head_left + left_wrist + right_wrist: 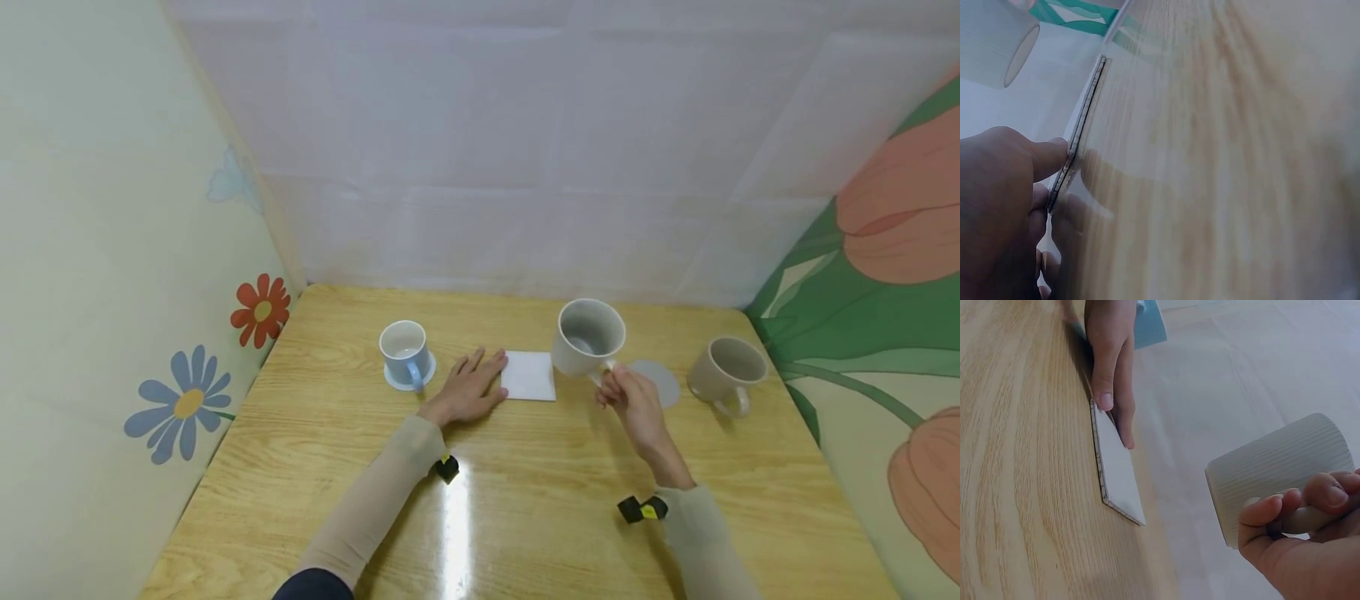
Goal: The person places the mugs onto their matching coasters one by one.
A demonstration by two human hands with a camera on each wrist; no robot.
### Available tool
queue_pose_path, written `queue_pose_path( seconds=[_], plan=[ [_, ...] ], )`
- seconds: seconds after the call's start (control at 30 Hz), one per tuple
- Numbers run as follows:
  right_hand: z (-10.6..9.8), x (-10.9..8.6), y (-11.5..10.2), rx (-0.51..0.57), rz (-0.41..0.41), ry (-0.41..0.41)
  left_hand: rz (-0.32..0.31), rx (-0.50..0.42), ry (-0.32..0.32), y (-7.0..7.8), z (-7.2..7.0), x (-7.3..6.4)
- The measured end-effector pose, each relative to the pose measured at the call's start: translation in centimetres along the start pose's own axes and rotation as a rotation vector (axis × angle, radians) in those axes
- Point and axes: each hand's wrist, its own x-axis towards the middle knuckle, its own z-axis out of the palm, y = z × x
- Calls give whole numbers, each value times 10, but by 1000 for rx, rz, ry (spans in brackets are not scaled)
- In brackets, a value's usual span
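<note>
My right hand (632,406) grips the handle of a ribbed whitish mug (1279,469), which hangs above the table, its mouth tilted toward the head camera. Just left of and below that mug lies a square white coaster (529,376), flat on the wood. Spread fairly straight on the table, my left hand (471,390) touches the coaster's left edge with its fingertips and thumb. In the left wrist view the thumb (1047,156) rests against the coaster's thin layered edge (1079,134).
A small light blue mug (403,346) stands on a round pale blue coaster (392,379) at the left. To the right are a round grey coaster (663,383) and another whitish mug (726,371). A white sheet (480,150) hangs behind the wooden table (525,517).
</note>
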Motion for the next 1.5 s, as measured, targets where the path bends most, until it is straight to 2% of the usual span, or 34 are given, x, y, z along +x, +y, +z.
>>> queue_pose_path(
  seconds=[0.13,0.43,0.97,1.33,1.5],
  plan=[
    [2,1,-1,-10,6,-4,2,-15,8,0,0,0],
    [8,2,-3,-24,23,-11,-5,-38,25,-9,11,7],
    [11,3,-2,-40,33,-19,-22,-33,12,-10,13,7],
    [15,5,1,-35,24,-46,-1,-26,59,-12,16,7],
    [14,6,3,-65,45,-51,5,-46,57,-10,14,6]
  ],
)
